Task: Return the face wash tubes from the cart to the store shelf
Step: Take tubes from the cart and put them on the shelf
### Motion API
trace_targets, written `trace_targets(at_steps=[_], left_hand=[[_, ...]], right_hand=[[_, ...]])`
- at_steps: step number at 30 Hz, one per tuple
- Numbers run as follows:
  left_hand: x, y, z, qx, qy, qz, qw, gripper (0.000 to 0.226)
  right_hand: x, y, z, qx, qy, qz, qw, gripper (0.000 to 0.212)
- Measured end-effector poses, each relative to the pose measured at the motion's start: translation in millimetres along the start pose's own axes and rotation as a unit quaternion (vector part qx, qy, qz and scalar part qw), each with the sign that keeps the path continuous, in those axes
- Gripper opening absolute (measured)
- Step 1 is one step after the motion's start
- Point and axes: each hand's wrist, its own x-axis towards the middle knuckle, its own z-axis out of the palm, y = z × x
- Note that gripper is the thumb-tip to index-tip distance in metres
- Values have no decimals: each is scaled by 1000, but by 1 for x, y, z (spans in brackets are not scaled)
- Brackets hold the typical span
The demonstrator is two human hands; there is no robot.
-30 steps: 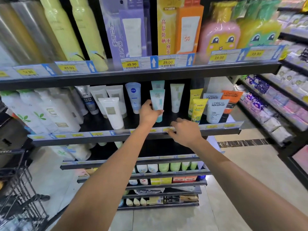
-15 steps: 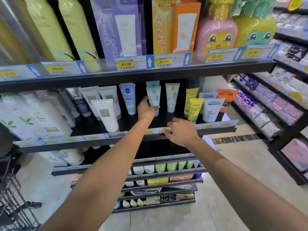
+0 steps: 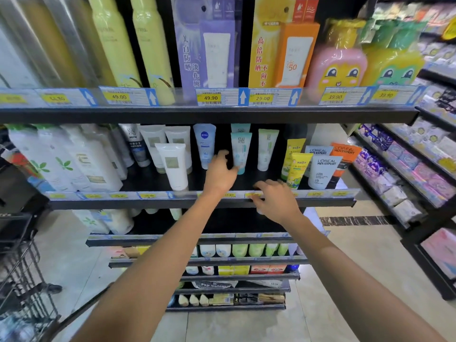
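Two bare forearms reached from the near edge toward the store shelf, with a wire-mesh cart at the lower left; whether tubes remained in its basket could not be told. The right hand rested on the shelf's front lip, fingers loosely curled over the strip of price labels and grasping nothing. Farther in, the left hand met the lower end of a teal face wash tube, thumb at its base and index finger raised; whether it pinched the tube or merely steadied it was unclear. That tube stood cap-down and upright on the dark shelf board, just in front of a like tube and beside a green-and-white tube. By this showing the placement was at or near completion, with release left to do and any further tubes unconfirmed.

Materials: the tubes were soft, matte plastic, flat-crimped at the top and widening to round caps below; a white tube stood forward at left, and a blue-badged tube behind it. Shelving was black painted metal with glossy label strips. On the upper shelf stood tall yellow spray cans.
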Motion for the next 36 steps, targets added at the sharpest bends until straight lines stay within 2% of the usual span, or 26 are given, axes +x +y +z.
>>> trace_targets(at_steps=[3, 6, 8, 11, 14, 19, 25, 29, 36], left_hand=[[-41, -4, -20, 59, -4, 45, 997, 51], [-85, -18, -43, 113, 8, 75, 991, 48], [-116, -32, -57, 151, 22, 77, 985, 46], [-164, -63, -76, 223, 49, 54, 972, 45], [-217, -92, -94, 272, 66, -14, 960, 43], [-326, -135, -118, 295, 100, -155, 937, 46], [-442, -161, -142, 304, 161, -310, 886, 44], [-493, -171, -162, 285, 188, -394, 854, 50], [-563, -201, -215, 272, 268, -460, 801, 45]], right_hand=[[-12, -8, 6, 68, 62, -18, 996, 34], [-33, -26, 11, 115, 99, -51, 987, 35], [-52, -42, 14, 139, 92, -75, 983, 38], [-84, -65, 23, 152, 39, -102, 982, 46], [-115, -92, 39, 183, -42, -134, 973, 49], [-161, -139, 65, 195, -155, -230, 941, 52], [-196, -207, 95, 205, -273, -313, 886, 56], [-211, -264, 117, 216, -318, -364, 848, 54], [-224, -389, 135, 186, -346, -458, 798, 52]])
